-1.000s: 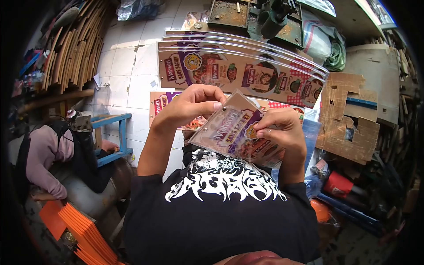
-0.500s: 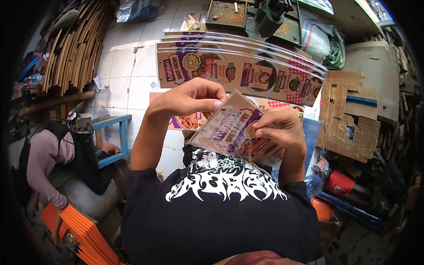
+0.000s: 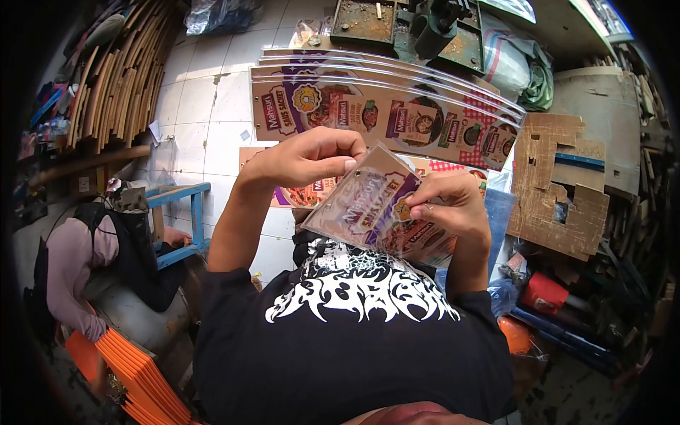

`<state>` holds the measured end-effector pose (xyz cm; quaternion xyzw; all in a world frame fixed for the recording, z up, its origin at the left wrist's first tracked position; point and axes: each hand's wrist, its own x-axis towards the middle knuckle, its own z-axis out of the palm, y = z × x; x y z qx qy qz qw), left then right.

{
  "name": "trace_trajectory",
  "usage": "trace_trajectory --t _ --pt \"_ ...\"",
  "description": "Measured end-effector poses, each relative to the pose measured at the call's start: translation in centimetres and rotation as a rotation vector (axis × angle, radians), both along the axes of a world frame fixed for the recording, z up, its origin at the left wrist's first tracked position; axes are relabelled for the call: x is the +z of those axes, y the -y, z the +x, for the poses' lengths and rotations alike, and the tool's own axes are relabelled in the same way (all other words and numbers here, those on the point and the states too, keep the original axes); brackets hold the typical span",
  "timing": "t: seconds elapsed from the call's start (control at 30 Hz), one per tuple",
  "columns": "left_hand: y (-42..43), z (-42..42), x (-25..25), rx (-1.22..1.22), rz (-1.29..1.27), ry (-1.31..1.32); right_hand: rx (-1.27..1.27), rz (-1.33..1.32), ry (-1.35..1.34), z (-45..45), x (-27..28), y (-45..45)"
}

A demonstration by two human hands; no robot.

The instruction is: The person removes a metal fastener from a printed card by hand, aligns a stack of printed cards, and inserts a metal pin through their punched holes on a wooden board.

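A printed shelf strip point(image 3: 375, 205) under clear plastic is held tilted in front of my chest. It carries purple and red lettering, and small metal eyelets show near its end. My left hand point(image 3: 315, 157) is closed at the strip's upper left edge, with thumb and bent fingers pinching there. Over the strip's printed face, my right hand point(image 3: 453, 202) is closed, thumb and forefinger pressed together. Whether it pinches the strip itself or a clear film on it is hard to see. Beyond my hands lies an overlapping row of similar strips point(image 3: 382, 117).
Green metal trays point(image 3: 363, 21) stand at the far side. Cut brown boards point(image 3: 559, 191) lie to the right, and stacked wood strips point(image 3: 117, 78) at the left. Near a blue frame point(image 3: 177, 195), another person's sleeve point(image 3: 71, 276) reaches toward orange panels point(image 3: 142, 375).
My hands and the strip stay almost in place, with the strip's left end shifting slightly. At the left, the other person's arm has moved a little near the orange panels.
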<state>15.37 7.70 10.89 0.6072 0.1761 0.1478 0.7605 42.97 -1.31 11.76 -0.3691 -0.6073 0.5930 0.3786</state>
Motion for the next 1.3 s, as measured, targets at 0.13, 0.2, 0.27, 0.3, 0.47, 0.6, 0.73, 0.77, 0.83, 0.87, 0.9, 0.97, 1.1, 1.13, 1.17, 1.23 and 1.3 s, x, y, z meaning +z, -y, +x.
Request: trace_trajectory --t 0.13,0.2,0.27,0.3,0.47,0.6,0.73,0.77,0.83,0.87,0.9,0.97,1.1,1.13,1.17,1.23,1.3 --pt "0.1 0.0 0.5 0.101 0.336 -0.069 -0.001 -0.031 0.004 -0.1 0.0 0.0" --pt "0.6 -0.3 -0.1 0.168 0.364 -0.132 0.009 -0.002 0.000 -0.1 -0.1 -0.1" --pt "1.5 -0.9 -0.5 0.234 0.391 -0.193 0.018 0.028 -0.002 -0.1 -0.2 0.1" --pt "2.0 -1.3 -0.6 0.367 0.334 -0.258 -0.003 0.000 -0.017 -0.1 -0.2 0.2" --pt "1.2 -7.6 -3.7 0.945 0.558 -0.811 -0.045 -0.056 -0.032 0.3 -0.4 0.2" --pt "2.6 -10.9 -3.9 1.234 0.464 -1.277 -0.099 -0.136 -0.053 0.3 -0.4 0.3" --pt "5.5 -8.8 -4.2 1.227 0.265 -0.535 -0.216 -0.189 -0.115 0.1 -0.9 0.6" --pt "6.6 -7.4 -3.4 1.021 0.139 -0.284 -0.250 -0.224 -0.109 0.0 -0.5 0.7" --pt "8.2 -4.2 -2.6 0.687 -0.039 0.100 -0.261 -0.219 -0.116 0.5 -1.3 0.1" --pt "9.0 -2.6 -2.5 0.561 -0.109 0.229 -0.285 -0.230 -0.123 0.6 -1.5 0.1" --pt "9.6 -1.4 -2.2 0.571 -0.141 0.197 -0.312 -0.218 -0.126 0.6 -1.3 0.0" --pt "10.1 0.7 -1.9 0.645 -0.214 0.198 -0.367 -0.242 -0.128 0.5 -0.9 0.1" --pt "9.8 1.8 -1.1 0.684 -0.257 0.169 -0.481 -0.236 -0.114 0.0 -0.9 0.1" --pt "9.9 2.1 -0.9 0.676 -0.258 0.169 -0.519 -0.228 -0.097 -0.3 -1.0 0.1" --pt "10.0 2.3 -0.8 0.700 -0.188 0.156 -0.539 -0.161 -0.007 -0.5 -1.1 0.2" --pt "9.9 2.6 -0.4 0.721 -0.075 0.146 -0.541 -0.114 -0.018 -1.0 -1.2 0.2" --pt "9.8 2.5 -0.4 0.716 -0.060 0.142 -0.542 -0.074 -0.045 -1.5 -1.2 0.4"
